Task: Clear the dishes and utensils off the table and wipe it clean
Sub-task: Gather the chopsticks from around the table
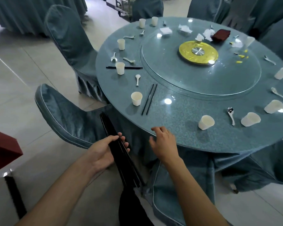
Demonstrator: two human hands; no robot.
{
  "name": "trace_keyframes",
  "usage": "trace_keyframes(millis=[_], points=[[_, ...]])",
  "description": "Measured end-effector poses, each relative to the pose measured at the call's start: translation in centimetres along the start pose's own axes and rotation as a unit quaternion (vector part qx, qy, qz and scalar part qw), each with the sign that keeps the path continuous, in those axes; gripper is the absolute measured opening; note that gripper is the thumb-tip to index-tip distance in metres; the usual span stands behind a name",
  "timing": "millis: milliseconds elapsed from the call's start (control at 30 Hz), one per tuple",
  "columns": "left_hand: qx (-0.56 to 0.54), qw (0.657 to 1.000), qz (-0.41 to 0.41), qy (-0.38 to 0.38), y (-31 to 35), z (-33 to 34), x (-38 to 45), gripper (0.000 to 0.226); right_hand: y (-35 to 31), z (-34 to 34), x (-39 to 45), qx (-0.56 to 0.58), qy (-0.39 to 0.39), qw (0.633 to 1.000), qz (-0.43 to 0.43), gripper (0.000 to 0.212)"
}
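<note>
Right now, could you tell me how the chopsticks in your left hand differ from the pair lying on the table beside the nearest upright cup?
The chopsticks in the left hand are a thick bundle of many, gripped off the table's edge; the pair on the table is just two, lying loose on the glass beside a white cup. The bundle points toward a chair; the pair points toward the turntable. Both are black and slender.

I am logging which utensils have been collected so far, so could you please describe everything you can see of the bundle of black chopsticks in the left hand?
The bundle of black chopsticks is a handful of long, thin, glossy black sticks, material unclear. The left hand grips them near mid-length, thumb on top and fingers curled beneath. They slant from upper left, above a chair seat, to lower right, where the ends fan apart slightly. They are held off the table, beside its near edge, and touch nothing but the hand.
</note>
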State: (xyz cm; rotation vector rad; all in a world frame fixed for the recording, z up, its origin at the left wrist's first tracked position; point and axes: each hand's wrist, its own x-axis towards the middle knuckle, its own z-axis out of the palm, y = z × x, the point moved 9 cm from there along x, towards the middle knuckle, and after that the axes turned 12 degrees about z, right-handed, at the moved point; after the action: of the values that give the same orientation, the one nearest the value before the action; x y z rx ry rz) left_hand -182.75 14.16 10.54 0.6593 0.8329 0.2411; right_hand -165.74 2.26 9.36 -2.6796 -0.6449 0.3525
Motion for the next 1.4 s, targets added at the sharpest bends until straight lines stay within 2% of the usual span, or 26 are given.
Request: trace_keyframes(millis=[267,567,667,767,867,1000,1133,1300,1400], points=[[0.053,0.998,0.007,-0.024,6.1,1.7,9.7,0.019,-1.5,4.0,10.3,-0.015,-0.034,0.998,0.051,0.04],[0.072,0.996,-0.015,-0.052,9.9,2.2,17.3,0.021,-2.0,7.0,21.0,-0.08,-0.045,0.991,0.097,0.033],[0.077,0.996,-0.022,-0.05,10.1,1.9,19.1,0.022,-1.4,7.6,23.8,-0.087,-0.042,0.985,0.143,0.036],[0.075,0.995,-0.044,-0.05,10.0,1.7,21.1,0.021,-0.7,8.4,26.0,-0.096,-0.04,0.973,0.204,0.047],[0.073,0.994,-0.061,-0.048,10.0,1.5,22.6,0.018,-0.1,9.9,26.9,-0.1,-0.054,0.962,0.248,0.06],[0.071,0.994,-0.071,-0.052,10.4,1.3,24.0,0.019,0.8,11.3,26.8,-0.037,-0.064,0.949,0.307,0.046],[0.068,0.995,-0.068,-0.037,10.8,1.0,24.6,0.02,2.2,11.6,25.5,0.004,-0.07,0.925,0.373,0.042],[0.073,0.996,-0.055,-0.026,11.2,1.0,24.9,0.018,2.4,11.2,24.4,-0.041,-0.058,0.933,0.354,0.03],[0.073,0.996,-0.047,-0.015,11.4,0.9,25.2,0.017,2.7,10.3,23.7,-0.007,-0.044,0.934,0.354,0.027]])
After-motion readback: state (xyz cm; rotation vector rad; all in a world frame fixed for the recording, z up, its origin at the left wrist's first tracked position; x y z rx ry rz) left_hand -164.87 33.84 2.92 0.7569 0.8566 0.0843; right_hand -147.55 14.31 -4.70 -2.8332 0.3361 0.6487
